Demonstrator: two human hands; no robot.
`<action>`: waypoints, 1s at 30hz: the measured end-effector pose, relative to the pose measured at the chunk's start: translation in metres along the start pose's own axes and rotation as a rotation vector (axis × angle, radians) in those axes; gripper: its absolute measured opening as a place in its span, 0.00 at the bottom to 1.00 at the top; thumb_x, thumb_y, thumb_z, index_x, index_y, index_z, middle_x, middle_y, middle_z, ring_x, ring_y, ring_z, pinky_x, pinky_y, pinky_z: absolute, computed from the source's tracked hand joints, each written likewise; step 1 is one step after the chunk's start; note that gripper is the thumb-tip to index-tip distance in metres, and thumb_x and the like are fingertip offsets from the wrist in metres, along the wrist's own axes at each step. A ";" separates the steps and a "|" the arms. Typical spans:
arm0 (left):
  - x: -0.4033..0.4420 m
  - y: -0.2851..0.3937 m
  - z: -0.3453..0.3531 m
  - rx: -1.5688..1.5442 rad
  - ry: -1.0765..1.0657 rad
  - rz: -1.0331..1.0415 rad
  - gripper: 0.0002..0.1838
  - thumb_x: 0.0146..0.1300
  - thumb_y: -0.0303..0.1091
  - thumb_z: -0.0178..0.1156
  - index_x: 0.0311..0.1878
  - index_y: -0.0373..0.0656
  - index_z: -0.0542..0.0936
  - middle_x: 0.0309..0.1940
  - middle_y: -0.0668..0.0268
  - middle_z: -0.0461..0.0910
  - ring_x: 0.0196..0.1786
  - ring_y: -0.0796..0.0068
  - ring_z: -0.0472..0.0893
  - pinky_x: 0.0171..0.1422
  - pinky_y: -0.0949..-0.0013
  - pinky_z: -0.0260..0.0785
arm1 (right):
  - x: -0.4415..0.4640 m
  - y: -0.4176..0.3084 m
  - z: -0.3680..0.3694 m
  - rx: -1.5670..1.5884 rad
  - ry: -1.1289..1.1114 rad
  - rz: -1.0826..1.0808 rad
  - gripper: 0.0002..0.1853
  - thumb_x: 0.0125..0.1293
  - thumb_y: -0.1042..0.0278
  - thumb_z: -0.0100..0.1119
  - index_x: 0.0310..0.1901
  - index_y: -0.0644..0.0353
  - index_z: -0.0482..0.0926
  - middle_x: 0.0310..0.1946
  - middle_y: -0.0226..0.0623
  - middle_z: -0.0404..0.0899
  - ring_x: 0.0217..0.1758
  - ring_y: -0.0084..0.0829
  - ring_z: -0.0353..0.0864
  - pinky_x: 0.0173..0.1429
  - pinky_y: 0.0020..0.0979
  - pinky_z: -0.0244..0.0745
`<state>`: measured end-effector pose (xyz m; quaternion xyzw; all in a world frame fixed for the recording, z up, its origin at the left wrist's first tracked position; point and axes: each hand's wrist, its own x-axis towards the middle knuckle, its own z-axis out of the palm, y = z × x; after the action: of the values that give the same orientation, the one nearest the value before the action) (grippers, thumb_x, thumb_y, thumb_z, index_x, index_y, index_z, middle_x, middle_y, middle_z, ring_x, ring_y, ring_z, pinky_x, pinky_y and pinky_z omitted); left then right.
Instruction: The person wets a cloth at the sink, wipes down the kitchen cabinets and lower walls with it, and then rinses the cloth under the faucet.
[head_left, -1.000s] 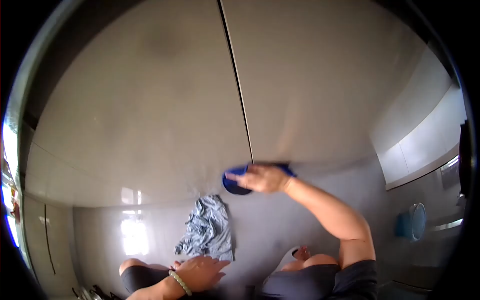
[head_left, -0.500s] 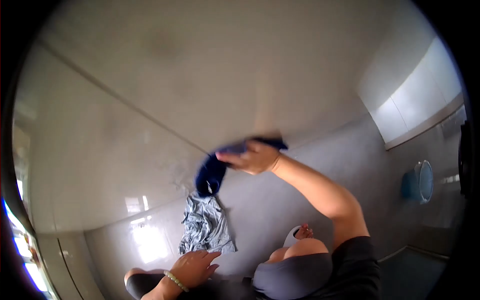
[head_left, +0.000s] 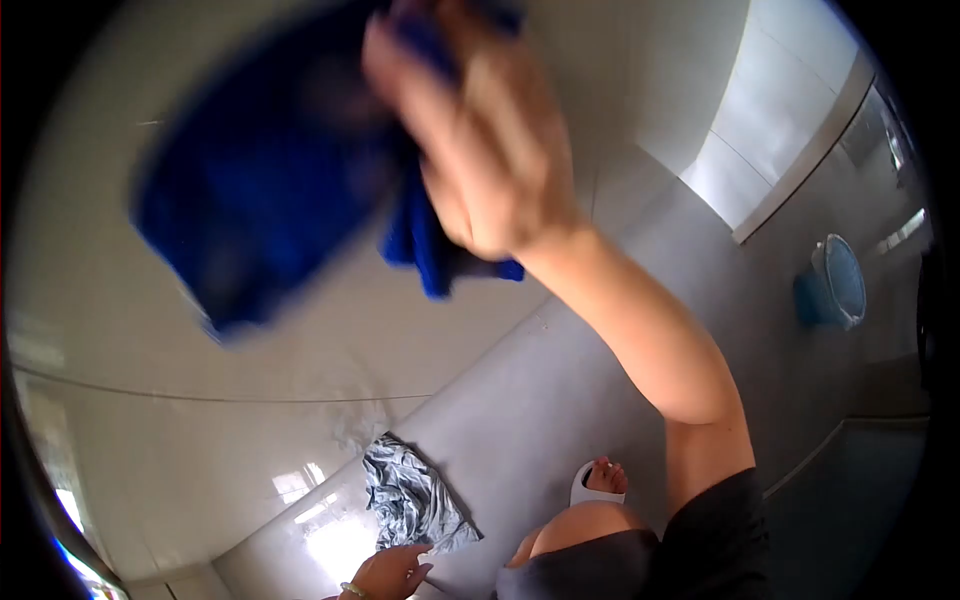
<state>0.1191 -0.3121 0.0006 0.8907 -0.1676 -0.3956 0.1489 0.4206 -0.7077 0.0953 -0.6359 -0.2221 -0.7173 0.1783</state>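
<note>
My right hand [head_left: 495, 150] is raised close to the camera, its fingers wrapped round a blue cloth [head_left: 260, 180]. The cloth fans out to the left in front of the pale tiled wall [head_left: 310, 360], blurred by motion. I cannot tell whether it touches the wall. Low in the view, my left hand [head_left: 392, 570] hangs with its fingers loosely stretched, holding nothing I can see. A beaded bracelet [head_left: 350, 590] circles that wrist. Just beyond the left hand, a crumpled grey garment or cloth [head_left: 412, 502] lies on the floor at the wall's base.
A blue bucket [head_left: 832, 285] stands on the grey floor [head_left: 560, 400] to the right. My foot in a white slipper [head_left: 600, 484] shows below. Lighter tiled wall [head_left: 770, 110] rises at the upper right, and a dark mat-like patch [head_left: 850, 500] lies lower right.
My right hand has swept up and closer to the camera with the blue cloth, which now spreads wider. The view has tilted. My left hand sits lower in the picture.
</note>
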 end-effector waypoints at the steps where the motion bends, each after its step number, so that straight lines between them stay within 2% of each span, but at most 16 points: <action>1: 0.006 -0.003 -0.001 -0.001 0.014 0.021 0.20 0.69 0.41 0.59 0.61 0.47 0.77 0.35 0.57 0.82 0.41 0.56 0.81 0.49 0.57 0.74 | 0.015 0.019 0.012 -0.011 0.172 0.032 0.20 0.68 0.70 0.52 0.60 0.56 0.78 0.56 0.48 0.79 0.61 0.50 0.76 0.66 0.49 0.68; 4: 0.015 -0.007 -0.003 -0.015 0.037 0.049 0.19 0.69 0.40 0.59 0.61 0.49 0.78 0.35 0.57 0.82 0.40 0.56 0.82 0.49 0.57 0.75 | 0.011 0.040 0.019 -0.076 0.401 0.227 0.20 0.69 0.71 0.52 0.62 0.63 0.74 0.57 0.55 0.76 0.59 0.58 0.76 0.64 0.50 0.69; 5: 0.017 -0.008 -0.003 -0.023 0.041 0.054 0.19 0.69 0.39 0.58 0.61 0.49 0.78 0.35 0.57 0.82 0.40 0.56 0.82 0.49 0.58 0.75 | -0.025 0.030 0.002 -0.046 0.260 0.340 0.25 0.70 0.66 0.54 0.66 0.64 0.71 0.62 0.58 0.73 0.61 0.56 0.74 0.67 0.48 0.68; 7: 0.014 -0.014 0.004 -0.019 0.059 0.069 0.18 0.69 0.38 0.58 0.61 0.49 0.78 0.37 0.57 0.83 0.39 0.57 0.82 0.48 0.58 0.75 | -0.119 0.015 0.001 -0.064 0.301 0.727 0.25 0.79 0.61 0.48 0.69 0.66 0.65 0.64 0.50 0.72 0.63 0.43 0.74 0.68 0.38 0.65; 9: 0.019 -0.010 0.000 -0.084 0.011 0.049 0.18 0.69 0.34 0.59 0.61 0.49 0.79 0.38 0.56 0.83 0.36 0.57 0.82 0.46 0.58 0.75 | -0.193 -0.013 -0.015 0.110 0.403 1.058 0.26 0.80 0.57 0.43 0.71 0.67 0.62 0.64 0.49 0.71 0.65 0.39 0.70 0.72 0.36 0.59; 10: 0.021 -0.017 0.005 -0.092 0.015 0.067 0.18 0.69 0.34 0.59 0.61 0.49 0.78 0.38 0.56 0.83 0.36 0.57 0.82 0.45 0.58 0.75 | -0.226 -0.024 -0.018 -0.130 0.385 1.126 0.25 0.80 0.56 0.41 0.69 0.67 0.64 0.63 0.48 0.70 0.63 0.40 0.70 0.70 0.35 0.60; 11: 0.020 -0.027 0.013 -0.095 0.013 0.084 0.18 0.69 0.33 0.59 0.61 0.49 0.78 0.38 0.55 0.83 0.35 0.57 0.82 0.45 0.58 0.75 | -0.275 -0.034 -0.031 -0.163 0.222 1.380 0.22 0.80 0.57 0.41 0.63 0.67 0.68 0.59 0.47 0.72 0.57 0.39 0.71 0.66 0.35 0.63; 12: 0.021 -0.035 0.020 -0.120 0.014 0.063 0.18 0.69 0.36 0.60 0.61 0.48 0.78 0.35 0.55 0.83 0.35 0.57 0.82 0.44 0.58 0.75 | -0.261 -0.042 -0.035 -0.045 0.361 1.356 0.27 0.80 0.56 0.42 0.70 0.67 0.61 0.69 0.51 0.63 0.72 0.43 0.61 0.77 0.36 0.48; 15: 0.029 -0.029 0.010 -0.018 -0.103 -0.022 0.18 0.70 0.39 0.59 0.61 0.48 0.78 0.34 0.56 0.83 0.36 0.57 0.83 0.44 0.58 0.75 | -0.305 -0.052 0.005 0.120 0.599 1.473 0.15 0.80 0.58 0.43 0.54 0.62 0.66 0.48 0.37 0.67 0.51 0.32 0.66 0.62 0.32 0.60; 18: 0.036 -0.056 0.021 -0.046 -0.088 -0.026 0.19 0.69 0.41 0.60 0.60 0.47 0.78 0.31 0.58 0.83 0.33 0.59 0.83 0.43 0.57 0.76 | -0.142 -0.055 0.044 0.434 0.709 1.305 0.09 0.76 0.61 0.50 0.44 0.58 0.67 0.36 0.24 0.69 0.34 0.25 0.68 0.46 0.31 0.68; 22: 0.055 -0.073 0.026 -0.202 -0.134 -0.176 0.19 0.70 0.42 0.60 0.59 0.44 0.79 0.28 0.58 0.81 0.30 0.60 0.83 0.42 0.57 0.75 | 0.028 -0.079 0.013 0.182 0.143 0.530 0.23 0.57 0.53 0.64 0.51 0.57 0.81 0.60 0.52 0.74 0.63 0.51 0.73 0.72 0.66 0.56; 24: 0.060 -0.073 0.021 -0.098 -0.110 -0.126 0.19 0.70 0.42 0.61 0.59 0.44 0.79 0.28 0.56 0.80 0.31 0.59 0.82 0.41 0.57 0.74 | 0.038 -0.087 0.041 0.294 0.245 0.329 0.22 0.58 0.52 0.63 0.48 0.58 0.83 0.61 0.55 0.73 0.66 0.55 0.71 0.75 0.68 0.53; 26: 0.063 -0.066 0.015 -0.087 -0.125 -0.181 0.18 0.70 0.41 0.60 0.58 0.44 0.80 0.30 0.54 0.80 0.32 0.57 0.80 0.41 0.57 0.73 | 0.006 -0.081 0.041 0.308 0.255 0.234 0.22 0.58 0.52 0.62 0.50 0.57 0.83 0.62 0.52 0.74 0.66 0.49 0.73 0.75 0.64 0.58; 27: 0.064 -0.059 0.012 -0.101 -0.107 -0.159 0.18 0.70 0.41 0.60 0.58 0.44 0.80 0.31 0.54 0.81 0.32 0.57 0.80 0.41 0.57 0.73 | -0.026 -0.077 0.027 0.286 0.121 0.290 0.19 0.58 0.57 0.61 0.50 0.56 0.83 0.63 0.52 0.73 0.67 0.49 0.71 0.77 0.63 0.54; 28: 0.064 -0.053 0.009 -0.115 -0.091 -0.141 0.18 0.70 0.41 0.60 0.58 0.44 0.80 0.31 0.54 0.81 0.32 0.57 0.80 0.41 0.57 0.74 | -0.078 -0.082 0.029 0.179 -0.232 0.423 0.16 0.59 0.58 0.59 0.47 0.55 0.84 0.62 0.51 0.74 0.69 0.48 0.69 0.75 0.61 0.57; 30: 0.058 -0.047 0.008 -0.156 -0.084 -0.147 0.18 0.70 0.40 0.60 0.59 0.44 0.79 0.32 0.54 0.81 0.33 0.58 0.81 0.41 0.58 0.75 | -0.165 -0.084 0.003 0.043 -0.269 0.958 0.13 0.64 0.58 0.56 0.42 0.56 0.83 0.58 0.51 0.76 0.63 0.48 0.71 0.63 0.51 0.65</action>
<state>0.1582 -0.2953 -0.0611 0.8688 -0.0765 -0.4544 0.1812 0.3995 -0.6400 -0.0761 -0.7495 0.0593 -0.4618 0.4706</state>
